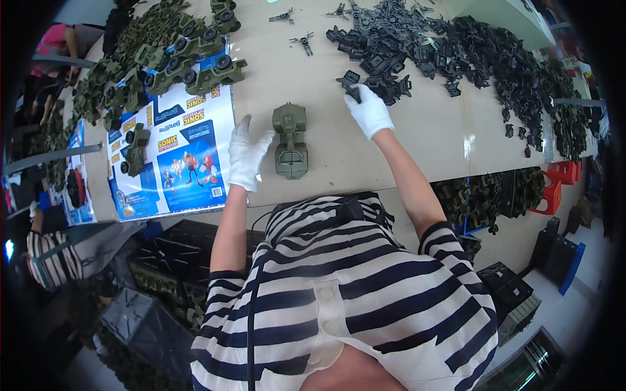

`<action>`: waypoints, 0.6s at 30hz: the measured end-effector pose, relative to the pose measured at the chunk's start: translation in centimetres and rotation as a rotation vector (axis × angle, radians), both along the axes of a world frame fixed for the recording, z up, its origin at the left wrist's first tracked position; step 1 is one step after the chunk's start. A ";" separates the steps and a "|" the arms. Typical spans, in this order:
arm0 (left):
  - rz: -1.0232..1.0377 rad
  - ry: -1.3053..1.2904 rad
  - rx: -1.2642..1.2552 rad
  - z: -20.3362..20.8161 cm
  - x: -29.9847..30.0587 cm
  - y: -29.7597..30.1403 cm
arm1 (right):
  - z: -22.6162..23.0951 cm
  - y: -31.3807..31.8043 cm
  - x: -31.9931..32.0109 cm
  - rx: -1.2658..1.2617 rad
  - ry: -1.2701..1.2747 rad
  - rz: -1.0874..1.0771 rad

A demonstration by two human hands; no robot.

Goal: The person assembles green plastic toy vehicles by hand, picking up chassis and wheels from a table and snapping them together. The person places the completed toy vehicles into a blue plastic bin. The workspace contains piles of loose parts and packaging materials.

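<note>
An olive-green toy vehicle body (291, 124), narrow in the middle, lies lengthwise on the table before me. Just left of it is my left hand (248, 155) in a white glove, thumb spread from the fingers, holding nothing and apart from the body. My right hand (370, 112), also gloved in white, reaches forward to the near left edge of a heap of black plastic parts (385, 58). Its fingers are bent round a black plastic part (353, 93) there, partly hidden by the glove.
Green toy vehicles with black wheels (195, 49) crowd the left, some on a blue-and-white printed sheet (186, 153). Grey small parts (302, 43) lie far ahead. More dark parts (515, 78) cover the right side. Red stools (554, 186) stand beyond the right edge. Other people sit at far left.
</note>
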State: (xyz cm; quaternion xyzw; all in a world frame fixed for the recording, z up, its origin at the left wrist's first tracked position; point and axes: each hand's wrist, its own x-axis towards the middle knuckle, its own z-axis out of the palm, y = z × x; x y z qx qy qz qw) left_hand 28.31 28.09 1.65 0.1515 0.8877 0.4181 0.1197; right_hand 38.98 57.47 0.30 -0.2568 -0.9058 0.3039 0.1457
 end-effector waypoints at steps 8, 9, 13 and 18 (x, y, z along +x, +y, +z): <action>0.069 -0.459 0.127 -1.6 3.3 5.8 | 0.5 1.2 8.8 -0.140 -0.647 -0.089; 0.064 -0.474 0.161 -2.4 3.3 5.6 | 2.5 1.5 8.9 -0.051 -0.696 -0.077; 0.039 -0.506 0.217 -3.9 2.9 5.2 | 1.6 3.7 9.8 0.368 -0.436 0.447; -0.072 -0.579 0.323 -0.2 3.8 4.7 | -3.3 4.8 8.4 0.214 -0.278 0.573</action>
